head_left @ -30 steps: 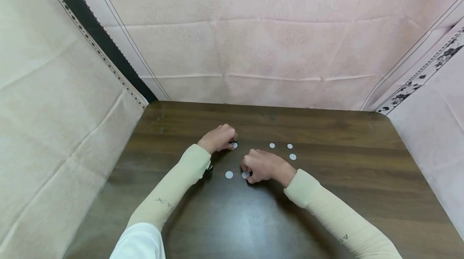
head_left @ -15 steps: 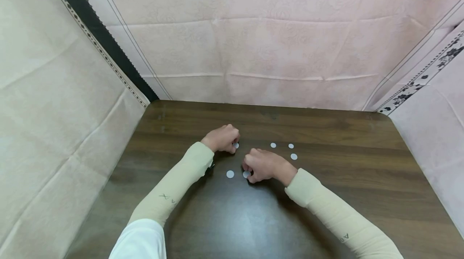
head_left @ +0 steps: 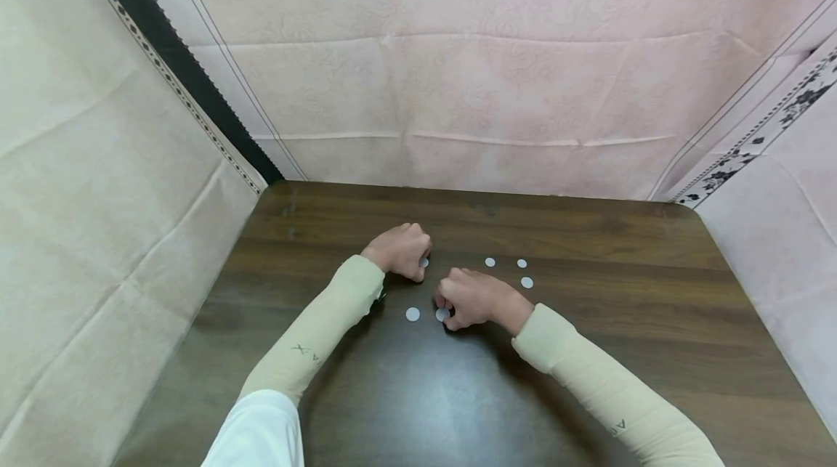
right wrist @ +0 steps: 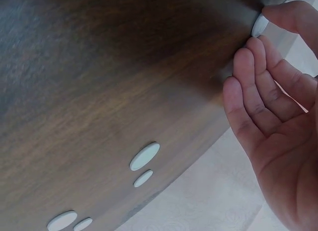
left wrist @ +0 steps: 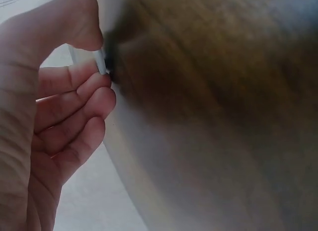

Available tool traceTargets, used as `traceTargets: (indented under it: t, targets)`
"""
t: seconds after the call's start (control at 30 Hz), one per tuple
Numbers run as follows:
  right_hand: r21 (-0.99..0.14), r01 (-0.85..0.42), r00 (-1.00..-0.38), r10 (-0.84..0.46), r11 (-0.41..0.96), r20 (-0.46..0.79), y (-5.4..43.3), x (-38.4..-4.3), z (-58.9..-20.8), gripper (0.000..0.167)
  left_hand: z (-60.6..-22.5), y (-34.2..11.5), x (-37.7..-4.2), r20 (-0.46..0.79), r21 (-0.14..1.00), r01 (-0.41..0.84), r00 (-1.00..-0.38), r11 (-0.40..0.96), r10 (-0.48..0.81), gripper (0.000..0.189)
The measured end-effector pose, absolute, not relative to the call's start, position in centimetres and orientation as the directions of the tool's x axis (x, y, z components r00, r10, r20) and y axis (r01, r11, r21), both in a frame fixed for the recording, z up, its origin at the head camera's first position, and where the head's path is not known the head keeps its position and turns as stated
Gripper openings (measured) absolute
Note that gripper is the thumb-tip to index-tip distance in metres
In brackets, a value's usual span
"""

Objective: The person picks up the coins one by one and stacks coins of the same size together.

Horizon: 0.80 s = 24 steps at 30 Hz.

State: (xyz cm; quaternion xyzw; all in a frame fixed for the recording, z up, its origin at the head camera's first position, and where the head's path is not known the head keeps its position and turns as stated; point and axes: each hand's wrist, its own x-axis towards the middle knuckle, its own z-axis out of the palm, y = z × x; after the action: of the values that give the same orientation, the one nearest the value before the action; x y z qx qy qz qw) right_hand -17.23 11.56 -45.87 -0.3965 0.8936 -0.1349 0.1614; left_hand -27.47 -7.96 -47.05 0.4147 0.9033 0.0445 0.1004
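My left hand [head_left: 400,249] is low over the brown table [head_left: 366,394], its thumb and fingertips pinching a small white disc [left wrist: 100,62]; only part of that disc shows in the head view. Nearer to me and to the right, my right hand [head_left: 480,298] holds another white disc [head_left: 442,314] between thumb and fingers. A loose white disc [head_left: 413,314] lies flat just left of it. To the right of my right hand lie three more, a white disc [head_left: 490,262], a second disc [head_left: 522,264] and a third disc [head_left: 527,282].
The right wrist view shows several discs on the wood, among them a larger disc [right wrist: 144,156] beside a smaller disc [right wrist: 143,178]. A pale cloth [head_left: 458,111] hangs behind the table's far edge, with more cloth at both sides.
My left thumb has shifted slightly toward me, and that hand has turned a little at its disc. The right hand and the loose discs stay in place.
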Motion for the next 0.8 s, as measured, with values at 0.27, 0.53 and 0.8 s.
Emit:
traceTargets:
  t: [0.27, 0.53, 0.8]
  targets:
    - [-0.378, -0.653, -0.639, -0.745, 0.656, -0.191, 11.5, -17.2, -45.8, 0.011, -47.3, -8.4, -27.3, -0.13, 0.195, 0.732, -0.641, 0.653, 0.757, 0.006]
    - [-0.382, -0.632, -0.654, -0.729, 0.674, -0.204, 11.5, -17.2, -45.9, 0.012, -46.7, -8.8, -26.3, -0.12, 0.22, 0.722, -0.648, 0.656, 0.753, 0.007]
    - [-0.384, -0.642, -0.65, -0.737, 0.664, -0.187, 11.6, -17.1, -45.9, 0.012, -46.4, -9.0, -25.1, -0.124, 0.215, 0.723, -0.647, 0.657, 0.752, 0.011]
